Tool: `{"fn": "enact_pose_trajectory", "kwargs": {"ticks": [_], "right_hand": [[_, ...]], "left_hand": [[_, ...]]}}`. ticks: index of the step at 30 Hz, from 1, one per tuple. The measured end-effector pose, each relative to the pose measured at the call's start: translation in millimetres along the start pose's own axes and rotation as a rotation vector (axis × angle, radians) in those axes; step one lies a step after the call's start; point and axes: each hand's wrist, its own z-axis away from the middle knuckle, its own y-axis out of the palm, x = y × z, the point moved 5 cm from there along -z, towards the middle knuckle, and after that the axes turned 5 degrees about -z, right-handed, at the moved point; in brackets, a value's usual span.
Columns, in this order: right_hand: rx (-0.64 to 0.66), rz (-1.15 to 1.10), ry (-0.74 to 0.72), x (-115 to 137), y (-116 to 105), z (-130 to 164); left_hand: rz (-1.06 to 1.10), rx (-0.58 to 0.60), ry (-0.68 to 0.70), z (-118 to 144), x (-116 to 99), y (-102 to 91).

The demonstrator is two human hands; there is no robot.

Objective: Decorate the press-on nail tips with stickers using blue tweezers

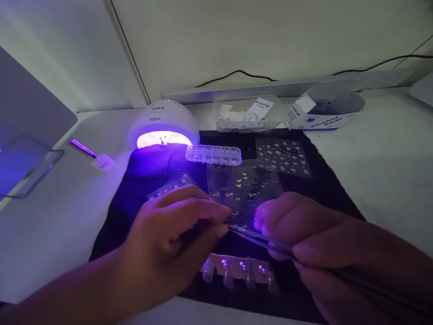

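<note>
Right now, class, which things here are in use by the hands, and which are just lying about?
In use: left hand and right hand, tweezers, sticker sheet, nail tips.
Lying about: lamp, gem box, second sheet, pad tub, carton, file.

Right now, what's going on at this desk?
A person is working with nail stickers on a black mat. The left hand pinches the near edge of a clear sticker sheet, while the right hand holds thin tweezers with their tip at that edge. A strip of clear nail tips lies just below the hands. Behind, a nail lamp glows purple.
</note>
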Motion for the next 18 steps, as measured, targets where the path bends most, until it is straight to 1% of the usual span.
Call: {"fn": "enact_pose_trajectory", "kwargs": {"ticks": [3, 7, 14, 18], "right_hand": [[-0.029, -0.014, 0.022, 3.8, 0.5, -0.3], [-0.084, -0.024, 0.099, 9.2, 2.1, -0.8], [-0.096, -0.036, 0.098, 10.6, 3.1, -1.0], [-0.059, -0.03, 0.074, 11.5, 2.6, -2.6]], "left_hand": [[0.026, 0.011, -0.017, 0.5, 1.0, -0.1], [0.026, 0.015, -0.022, -0.5, 2.0, 0.6], [0.007, 0.01, -0.024, 0.0, -0.2, 1.6], [0.012, 0.009, -0.032, 1.2, 0.0, 1.0]]}}
